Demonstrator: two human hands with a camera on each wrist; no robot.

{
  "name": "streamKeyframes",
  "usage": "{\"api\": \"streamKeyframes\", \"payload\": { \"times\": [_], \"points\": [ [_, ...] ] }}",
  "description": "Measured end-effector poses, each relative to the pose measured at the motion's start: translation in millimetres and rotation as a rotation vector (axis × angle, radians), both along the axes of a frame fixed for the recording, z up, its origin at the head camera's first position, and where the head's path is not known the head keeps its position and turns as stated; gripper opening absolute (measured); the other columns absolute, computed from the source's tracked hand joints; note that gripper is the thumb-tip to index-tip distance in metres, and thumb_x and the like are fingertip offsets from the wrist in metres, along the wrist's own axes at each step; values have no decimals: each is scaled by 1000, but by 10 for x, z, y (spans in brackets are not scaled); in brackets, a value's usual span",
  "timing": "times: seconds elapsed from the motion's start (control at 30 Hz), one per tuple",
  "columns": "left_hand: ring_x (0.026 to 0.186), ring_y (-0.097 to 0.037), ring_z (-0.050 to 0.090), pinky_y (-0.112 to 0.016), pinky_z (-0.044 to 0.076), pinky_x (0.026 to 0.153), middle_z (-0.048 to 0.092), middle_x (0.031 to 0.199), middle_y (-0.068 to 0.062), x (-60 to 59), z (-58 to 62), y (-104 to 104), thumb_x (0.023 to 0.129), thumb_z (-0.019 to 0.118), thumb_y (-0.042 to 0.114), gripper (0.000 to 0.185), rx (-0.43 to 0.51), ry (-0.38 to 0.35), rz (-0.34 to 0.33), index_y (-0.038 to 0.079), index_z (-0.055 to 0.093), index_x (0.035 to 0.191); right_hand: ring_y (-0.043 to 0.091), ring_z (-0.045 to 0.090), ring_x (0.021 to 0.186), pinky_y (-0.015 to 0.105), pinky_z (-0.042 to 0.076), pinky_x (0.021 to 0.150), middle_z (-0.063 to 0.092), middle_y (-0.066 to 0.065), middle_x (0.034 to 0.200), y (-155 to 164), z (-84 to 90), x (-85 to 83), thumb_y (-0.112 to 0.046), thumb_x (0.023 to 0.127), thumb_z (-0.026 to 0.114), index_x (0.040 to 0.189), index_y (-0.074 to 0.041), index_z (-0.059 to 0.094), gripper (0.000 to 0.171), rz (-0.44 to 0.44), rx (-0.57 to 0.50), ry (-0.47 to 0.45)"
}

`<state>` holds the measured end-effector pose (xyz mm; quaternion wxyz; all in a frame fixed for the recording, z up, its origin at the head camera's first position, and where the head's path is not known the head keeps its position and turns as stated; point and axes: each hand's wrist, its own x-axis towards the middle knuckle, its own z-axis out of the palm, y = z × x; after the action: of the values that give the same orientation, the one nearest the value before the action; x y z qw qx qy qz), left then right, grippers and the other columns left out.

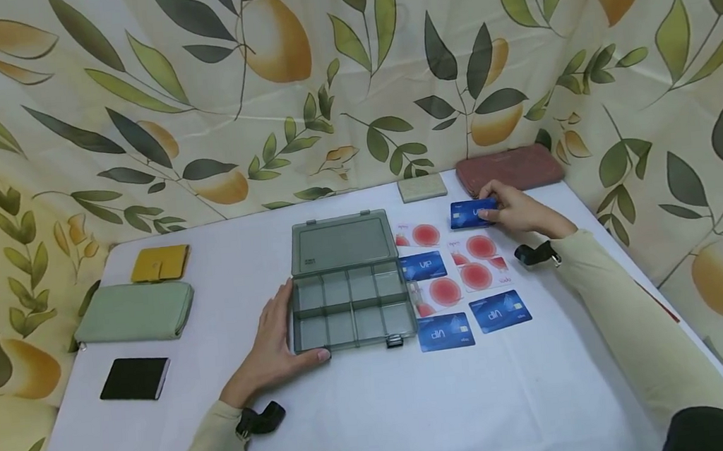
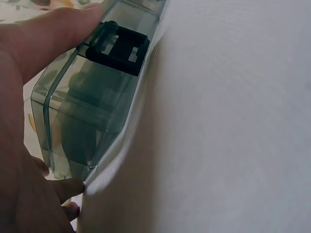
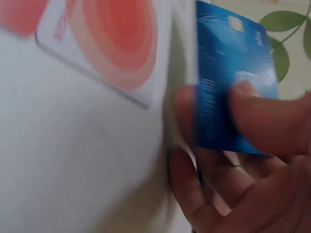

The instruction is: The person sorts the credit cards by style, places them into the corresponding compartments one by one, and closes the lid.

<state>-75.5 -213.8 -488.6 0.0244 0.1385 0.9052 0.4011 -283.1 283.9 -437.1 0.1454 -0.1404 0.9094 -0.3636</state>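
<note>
Pinching the glossy blue rectangular card (image 1: 465, 215) at far right, the right hand (image 1: 515, 210) could disturb the flat red-and-white cards (image 1: 476, 275) by sweeping low, while the spread left hand (image 1: 274, 344) touches the translucent green plastic box (image 1: 353, 302).

Through my head camera I see a cream-yellow fabric hanging (image 1: 351, 92), printed with grey-green leaves (image 1: 385, 10) and orange-yellow fruit (image 1: 280, 41), lightly creased and standing as walls behind and to both sides. Before it, filling the lower part of my view, is a broad bench (image 1: 365, 430) covered in plain white cloth (image 1: 528, 396), its far edge close against the hanging. The light reaches me soft, leaving blurred grey shadows (image 2: 133, 179) on the cloth.
</note>
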Motion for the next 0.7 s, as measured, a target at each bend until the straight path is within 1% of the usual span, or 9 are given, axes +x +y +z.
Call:
{"api": "streamKeyframes", "payload": {
  "times": [0.1,0.17,0.23,0.3,0.37,0.47,0.6,0.67,0.7],
  "points": [
    [159,-48,17,-79,26,119,14,177,-19,-4,-5,-4,73,90,53,135,5,11,4,14,7,172,35,69,99,30,60,88,51,35,136,-68,64,65,-8,110,55,134,1,39,31,-53,-139,6],
    [159,-47,18,-78,26,120,15,177,-18,-3,-7,-4,72,90,54,135,10,15,10,14,8,172,25,72,87,24,63,81,53,33,138,-160,137,140,-10,111,55,142,-1,38,36,-93,-235,2],
    [159,-48,18,-78,26,120,16,177,-19,-3,-20,1,72,89,55,135,12,20,7,13,9,172,17,71,77,21,63,77,58,29,133,-288,213,242,-11,110,56,148,-4,41,41,-131,-326,7],
    [159,-48,18,-77,25,121,16,177,-19,-1,-30,9,73,89,56,135,8,17,6,13,9,172,12,71,74,21,63,77,62,22,126,-442,274,354,-12,109,60,152,-7,46,46,-148,-399,9],
    [159,-48,19,-77,25,121,16,177,-19,-1,-39,19,73,89,57,135,5,15,3,14,9,172,15,76,77,22,64,81,66,14,121,-608,319,474,-12,107,65,154,-8,49,50,-127,-464,-9],
    [160,-47,18,-77,24,122,15,177,-19,0,-33,22,73,89,57,135,1,11,10,15,8,172,17,78,91,25,64,86,68,6,118,-859,314,620,-12,102,73,155,-6,51,58,-46,-536,-78],
    [160,-47,18,-76,23,122,15,177,-19,1,-12,8,72,89,56,135,-3,12,21,15,9,172,15,75,106,26,62,93,74,8,123,-1203,232,811,-4,93,82,154,-3,53,68,77,-593,-187],
    [160,-47,18,-76,23,123,16,177,-19,1,-1,0,72,90,55,135,-2,12,25,15,9,172,15,74,103,24,62,92,76,11,119,-1372,192,914,-4,88,86,151,-3,57,69,123,-591,-186],
    [159,-47,19,-75,23,123,16,177,-19,0,2,-5,72,90,55,135,-4,13,26,15,9,172,16,74,101,24,61,92,76,12,117,-1450,178,971,-7,86,89,149,-3,59,70,148,-570,-163]
  ]
}}
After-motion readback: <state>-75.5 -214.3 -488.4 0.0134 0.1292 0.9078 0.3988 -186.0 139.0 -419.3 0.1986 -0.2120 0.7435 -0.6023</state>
